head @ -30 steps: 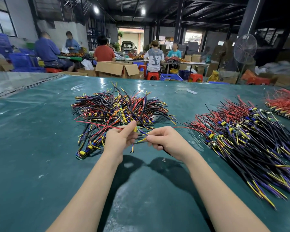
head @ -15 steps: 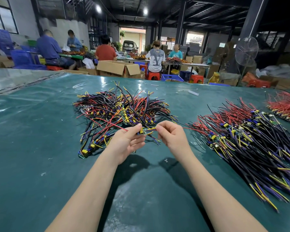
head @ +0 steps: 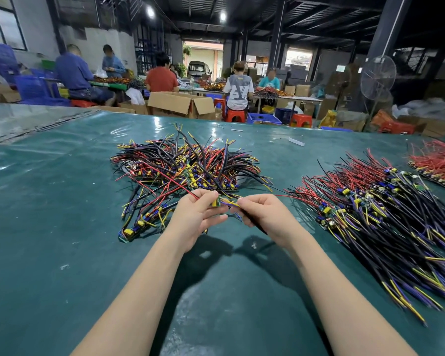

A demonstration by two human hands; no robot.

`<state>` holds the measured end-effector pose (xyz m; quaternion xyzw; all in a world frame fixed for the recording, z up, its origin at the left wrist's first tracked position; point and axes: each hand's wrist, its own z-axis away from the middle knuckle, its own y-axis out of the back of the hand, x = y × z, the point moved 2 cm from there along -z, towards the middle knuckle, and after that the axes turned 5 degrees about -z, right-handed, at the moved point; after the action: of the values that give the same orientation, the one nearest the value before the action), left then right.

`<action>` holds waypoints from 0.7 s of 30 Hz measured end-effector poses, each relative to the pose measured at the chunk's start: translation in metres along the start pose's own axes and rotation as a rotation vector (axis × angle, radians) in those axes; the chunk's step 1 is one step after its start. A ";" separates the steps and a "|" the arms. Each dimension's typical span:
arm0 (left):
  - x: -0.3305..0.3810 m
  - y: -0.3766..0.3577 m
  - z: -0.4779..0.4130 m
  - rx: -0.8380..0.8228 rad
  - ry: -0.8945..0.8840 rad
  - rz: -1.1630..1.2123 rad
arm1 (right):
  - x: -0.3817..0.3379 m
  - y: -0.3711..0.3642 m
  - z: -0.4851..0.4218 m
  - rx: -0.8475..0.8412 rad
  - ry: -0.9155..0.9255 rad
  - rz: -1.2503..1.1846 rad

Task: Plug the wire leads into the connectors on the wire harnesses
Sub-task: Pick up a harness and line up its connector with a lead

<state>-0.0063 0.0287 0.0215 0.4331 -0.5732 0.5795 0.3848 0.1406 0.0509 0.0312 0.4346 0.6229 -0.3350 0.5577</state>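
While my left hand [head: 199, 214] pinches one small connector [head: 217, 202] between thumb and fingertips, my right hand [head: 263, 214] closes on its yellow and purple leads [head: 231, 203] just beside it — whether they are seated yet, I cannot tell. Both hover over the green table [head: 49, 227]. Judging by the tangled pile [head: 183, 173] ahead and the combed-out heap [head: 385, 217] to my right, plenty remains — which heap is finished I can't say.

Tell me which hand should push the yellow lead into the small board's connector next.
The right hand, likely. It pinches the yellow lead at its tip, aimed toward the small board, which the left hand grips steady. Whether the lead has already entered cannot be told.
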 end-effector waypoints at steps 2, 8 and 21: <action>0.000 -0.001 0.001 -0.008 -0.024 -0.040 | 0.000 0.002 0.002 -0.066 -0.037 0.026; 0.002 -0.001 0.004 -0.034 -0.039 -0.203 | -0.006 0.005 0.008 -0.140 -0.122 0.133; -0.006 0.002 0.004 -0.002 0.190 -0.101 | -0.011 0.005 0.003 0.056 0.139 0.876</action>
<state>-0.0062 0.0254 0.0146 0.4044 -0.5120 0.5971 0.4666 0.1461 0.0480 0.0421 0.6939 0.4066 -0.0542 0.5918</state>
